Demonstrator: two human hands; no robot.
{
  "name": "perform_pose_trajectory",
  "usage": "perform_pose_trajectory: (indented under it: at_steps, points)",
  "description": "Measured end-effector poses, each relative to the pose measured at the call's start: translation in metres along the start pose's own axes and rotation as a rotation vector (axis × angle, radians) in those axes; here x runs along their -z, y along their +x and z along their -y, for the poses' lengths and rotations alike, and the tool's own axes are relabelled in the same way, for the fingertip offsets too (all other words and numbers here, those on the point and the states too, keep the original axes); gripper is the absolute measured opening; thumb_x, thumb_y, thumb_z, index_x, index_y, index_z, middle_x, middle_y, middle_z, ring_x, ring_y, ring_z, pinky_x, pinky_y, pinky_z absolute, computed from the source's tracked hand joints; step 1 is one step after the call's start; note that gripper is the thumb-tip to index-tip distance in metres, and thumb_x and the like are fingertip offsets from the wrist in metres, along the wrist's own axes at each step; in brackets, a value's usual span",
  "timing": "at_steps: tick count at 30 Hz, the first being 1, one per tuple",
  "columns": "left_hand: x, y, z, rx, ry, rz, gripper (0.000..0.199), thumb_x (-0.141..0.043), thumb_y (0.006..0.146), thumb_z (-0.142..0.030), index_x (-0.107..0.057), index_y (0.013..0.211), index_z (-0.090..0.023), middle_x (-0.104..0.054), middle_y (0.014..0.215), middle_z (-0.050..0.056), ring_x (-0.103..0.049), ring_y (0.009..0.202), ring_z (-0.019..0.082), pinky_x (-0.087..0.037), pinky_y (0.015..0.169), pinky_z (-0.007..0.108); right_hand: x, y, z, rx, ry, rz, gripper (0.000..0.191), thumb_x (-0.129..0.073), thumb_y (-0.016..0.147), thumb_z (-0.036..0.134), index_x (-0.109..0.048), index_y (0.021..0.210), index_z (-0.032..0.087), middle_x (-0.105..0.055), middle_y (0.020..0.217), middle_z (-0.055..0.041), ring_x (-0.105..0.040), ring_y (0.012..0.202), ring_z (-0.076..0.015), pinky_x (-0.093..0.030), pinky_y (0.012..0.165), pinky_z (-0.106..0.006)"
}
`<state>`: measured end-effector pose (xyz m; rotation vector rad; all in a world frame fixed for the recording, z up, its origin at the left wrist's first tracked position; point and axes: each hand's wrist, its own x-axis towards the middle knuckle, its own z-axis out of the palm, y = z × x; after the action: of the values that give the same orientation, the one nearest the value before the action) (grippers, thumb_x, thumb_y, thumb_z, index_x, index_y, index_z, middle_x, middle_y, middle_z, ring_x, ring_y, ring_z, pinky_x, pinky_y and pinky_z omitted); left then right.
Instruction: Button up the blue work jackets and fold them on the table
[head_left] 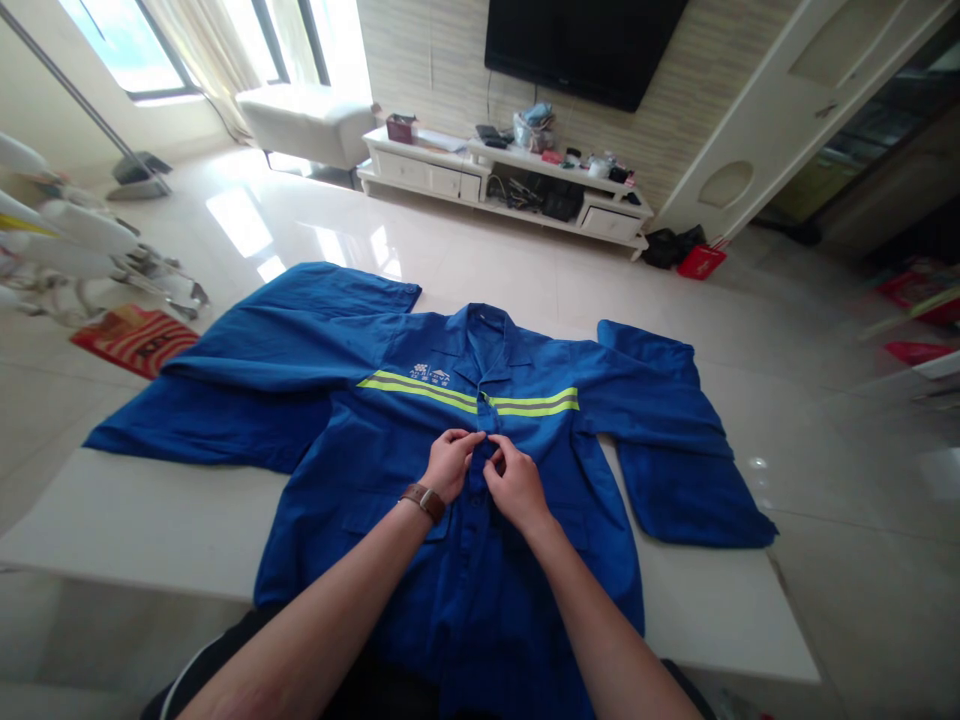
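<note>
A blue work jacket [405, 440] lies front up, its collar pointing away from me. A yellow-green and grey reflective band [420, 390] crosses its chest, with white lettering above on the left side. My left hand [451, 465], a brown-strapped watch [424, 500] on its wrist, pinches the front placket just below the band. Close beside it, my right hand [516, 480] is closed with thumb and fingertips on the same placket. Whatever small part sits between the fingertips is hidden. Layered blue cloth spreads out at both sides of the jacket.
The jacket rests on a white tabletop [150, 520]. On the left stand a red striped bag [135, 340] and a dustpan [139, 170]. Farther back are a white bench [307, 120], a low TV cabinet [427, 175] with clutter, and a red bag [701, 262] on the floor.
</note>
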<state>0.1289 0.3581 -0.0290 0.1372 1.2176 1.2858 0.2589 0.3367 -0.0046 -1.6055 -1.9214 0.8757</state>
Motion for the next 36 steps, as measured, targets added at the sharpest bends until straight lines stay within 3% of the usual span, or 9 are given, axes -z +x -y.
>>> perform_pose_trajectory:
  at_steps: [6,11,16,23,31,36]
  points:
    - [0.002,0.003,0.001,0.068,-0.056,0.017,0.040,-0.091,0.056,-0.009,-0.056,0.074,-0.016,-0.062,0.069,-0.002,-0.062,0.069,0.009,-0.045,0.060,0.019,-0.001,-0.001,-0.001,0.000,-0.005,0.010,0.042,-0.057,0.087,0.021,-0.065,0.129,0.024,-0.073,0.085,0.0023,-0.069,0.077,-0.0165,-0.050,0.073,-0.025]
    - [0.003,0.004,0.000,0.061,-0.069,0.033,0.042,-0.092,0.058,-0.010,-0.053,0.071,-0.018,-0.058,0.066,-0.004,-0.058,0.063,0.008,-0.041,0.055,0.019,0.000,0.000,0.001,-0.004,-0.013,0.015,0.043,-0.057,0.088,0.022,-0.063,0.130,0.024,-0.074,0.086,0.0021,-0.069,0.077,-0.0167,-0.050,0.075,-0.025]
    - [0.003,0.005,0.002,0.028,-0.070,0.069,0.043,-0.091,0.060,-0.010,-0.050,0.070,-0.018,-0.058,0.066,-0.004,-0.059,0.065,0.008,-0.045,0.061,0.020,0.001,-0.002,0.005,-0.020,-0.034,0.025,0.043,-0.057,0.089,0.023,-0.062,0.132,0.024,-0.074,0.088,0.0014,-0.069,0.078,-0.0172,-0.049,0.075,-0.025]
    - [0.002,0.005,0.003,0.040,-0.092,0.050,0.030,-0.080,0.068,-0.008,-0.053,0.071,-0.019,-0.063,0.070,-0.002,-0.062,0.068,0.010,-0.048,0.064,0.021,0.002,-0.003,0.006,-0.035,-0.082,0.018,0.046,-0.058,0.089,0.023,-0.061,0.135,0.026,-0.074,0.091,0.0017,-0.069,0.080,-0.0174,-0.048,0.075,-0.026]
    - [0.000,0.006,0.003,-0.004,-0.077,0.049,0.037,-0.084,0.062,-0.013,-0.048,0.072,-0.020,-0.060,0.066,-0.004,-0.061,0.065,0.009,-0.045,0.062,0.020,0.007,-0.005,0.012,-0.021,-0.185,-0.037,0.044,-0.056,0.090,0.022,-0.063,0.133,0.029,-0.075,0.099,0.0010,-0.070,0.097,-0.0197,-0.049,0.082,-0.026]
    - [-0.001,0.005,0.003,-0.057,-0.076,0.003,0.042,-0.084,0.055,-0.016,-0.046,0.074,-0.021,-0.058,0.062,-0.006,-0.057,0.062,0.008,-0.042,0.059,0.020,0.007,-0.006,0.014,-0.006,-0.209,-0.024,0.045,-0.056,0.091,0.022,-0.062,0.134,0.030,-0.075,0.100,0.0008,-0.070,0.096,-0.0196,-0.049,0.082,-0.026]
